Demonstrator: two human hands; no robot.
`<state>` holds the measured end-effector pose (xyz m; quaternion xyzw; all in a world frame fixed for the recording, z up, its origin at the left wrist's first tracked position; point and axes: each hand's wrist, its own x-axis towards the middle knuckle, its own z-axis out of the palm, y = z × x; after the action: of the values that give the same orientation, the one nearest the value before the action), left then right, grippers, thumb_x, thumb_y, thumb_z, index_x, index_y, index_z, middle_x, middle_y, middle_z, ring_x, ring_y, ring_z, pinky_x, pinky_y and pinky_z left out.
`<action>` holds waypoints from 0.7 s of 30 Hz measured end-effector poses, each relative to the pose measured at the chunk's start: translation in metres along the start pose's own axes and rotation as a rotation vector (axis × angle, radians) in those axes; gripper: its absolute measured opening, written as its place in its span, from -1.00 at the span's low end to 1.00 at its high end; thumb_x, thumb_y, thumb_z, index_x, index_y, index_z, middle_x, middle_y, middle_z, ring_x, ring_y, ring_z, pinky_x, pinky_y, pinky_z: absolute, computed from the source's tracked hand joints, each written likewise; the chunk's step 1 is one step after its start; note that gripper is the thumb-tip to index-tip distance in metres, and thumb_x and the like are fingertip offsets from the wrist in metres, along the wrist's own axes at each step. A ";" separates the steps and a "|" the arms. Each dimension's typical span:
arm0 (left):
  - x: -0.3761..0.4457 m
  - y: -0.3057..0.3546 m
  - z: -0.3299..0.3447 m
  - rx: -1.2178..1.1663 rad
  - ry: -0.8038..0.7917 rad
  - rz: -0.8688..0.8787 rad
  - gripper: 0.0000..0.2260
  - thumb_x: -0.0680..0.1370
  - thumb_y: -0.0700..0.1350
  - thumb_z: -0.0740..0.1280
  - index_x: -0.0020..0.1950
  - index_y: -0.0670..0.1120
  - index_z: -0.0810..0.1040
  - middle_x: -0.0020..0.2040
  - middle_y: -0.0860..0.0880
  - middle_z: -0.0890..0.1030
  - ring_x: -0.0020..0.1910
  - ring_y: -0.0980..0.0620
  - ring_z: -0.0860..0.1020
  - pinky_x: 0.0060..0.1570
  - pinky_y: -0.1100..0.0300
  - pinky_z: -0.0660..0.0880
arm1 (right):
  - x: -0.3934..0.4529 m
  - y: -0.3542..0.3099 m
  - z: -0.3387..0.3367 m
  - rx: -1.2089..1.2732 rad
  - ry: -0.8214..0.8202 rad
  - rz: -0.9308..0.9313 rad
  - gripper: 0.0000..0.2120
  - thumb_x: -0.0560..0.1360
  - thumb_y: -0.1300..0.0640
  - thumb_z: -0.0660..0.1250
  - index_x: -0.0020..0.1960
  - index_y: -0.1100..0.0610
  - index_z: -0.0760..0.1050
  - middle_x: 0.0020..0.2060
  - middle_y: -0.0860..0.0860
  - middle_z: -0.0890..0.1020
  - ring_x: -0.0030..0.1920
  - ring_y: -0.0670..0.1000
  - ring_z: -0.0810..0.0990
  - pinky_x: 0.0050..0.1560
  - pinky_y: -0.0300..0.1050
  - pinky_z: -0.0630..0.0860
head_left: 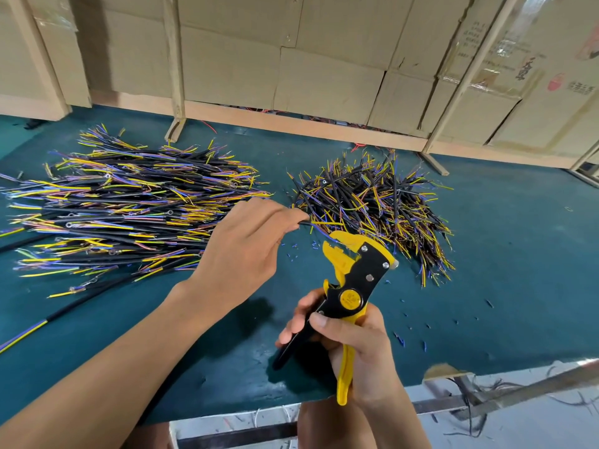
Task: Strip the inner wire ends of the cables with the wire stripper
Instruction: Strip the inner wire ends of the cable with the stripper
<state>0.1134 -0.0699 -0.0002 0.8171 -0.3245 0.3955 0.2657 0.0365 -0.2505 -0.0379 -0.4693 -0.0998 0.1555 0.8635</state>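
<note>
My right hand [350, 345] grips the handles of a yellow and black wire stripper [353, 277], jaws pointing up and to the left. My left hand [249, 244] pinches a short black cable [306, 223] whose yellow and blue inner wires reach toward the stripper's jaws. A large pile of black cables with coloured wire ends [129, 209] lies to the left on the green table [502, 260]. A second, smaller pile of cables [376, 205] lies beyond the stripper.
Small blue and yellow insulation scraps [402, 341] are scattered on the table around the stripper. Cardboard boxes behind wooden slats [324, 76] wall off the far side. The table's near edge [486, 374] runs just below my right hand.
</note>
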 end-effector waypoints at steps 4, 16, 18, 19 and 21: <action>0.000 0.000 -0.001 0.031 0.013 0.024 -0.66 0.45 -0.53 0.34 0.13 -0.26 0.66 -0.06 -0.13 0.67 -0.13 -0.19 0.61 -0.16 -0.15 0.52 | 0.000 0.002 0.000 0.005 0.008 -0.014 -0.73 0.43 0.19 0.55 0.02 0.33 0.57 -0.22 0.27 0.57 -0.18 0.30 0.60 -0.01 0.24 0.52; 0.000 0.001 -0.002 0.062 -0.006 0.059 -0.73 0.62 -0.37 0.19 0.12 -0.25 0.68 -0.07 -0.16 0.68 -0.23 -0.22 0.57 -0.22 -0.15 0.49 | 0.002 0.000 0.005 -0.102 0.130 -0.050 -0.87 0.44 0.16 0.47 -0.20 0.20 0.57 -0.34 0.22 0.56 -0.30 0.23 0.59 -0.14 0.16 0.55; 0.000 0.001 -0.001 0.061 0.003 0.062 -0.74 0.60 -0.39 0.22 0.13 -0.25 0.68 -0.07 -0.15 0.68 -0.22 -0.22 0.57 -0.22 -0.14 0.49 | 0.001 0.000 0.005 -0.098 0.139 -0.048 -0.87 0.41 0.16 0.46 -0.22 0.19 0.56 -0.36 0.22 0.55 -0.33 0.22 0.58 -0.16 0.14 0.55; 0.000 0.001 -0.001 0.062 0.008 0.064 -0.75 0.59 -0.40 0.24 0.13 -0.25 0.68 -0.07 -0.15 0.68 -0.22 -0.22 0.57 -0.22 -0.14 0.49 | 0.001 -0.001 0.005 -0.098 0.140 -0.048 -0.87 0.40 0.15 0.46 -0.24 0.19 0.56 -0.37 0.22 0.55 -0.33 0.22 0.58 -0.17 0.13 0.55; -0.001 0.000 0.000 0.064 0.016 0.069 -0.75 0.59 -0.41 0.25 0.13 -0.25 0.68 -0.07 -0.15 0.68 -0.22 -0.22 0.57 -0.21 -0.13 0.48 | 0.000 -0.002 0.006 -0.115 0.153 -0.054 -0.85 0.38 0.14 0.46 -0.28 0.19 0.55 -0.40 0.22 0.54 -0.37 0.21 0.57 -0.19 0.12 0.54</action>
<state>0.1134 -0.0699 -0.0009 0.8103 -0.3374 0.4214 0.2282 0.0352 -0.2467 -0.0333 -0.5256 -0.0548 0.0899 0.8442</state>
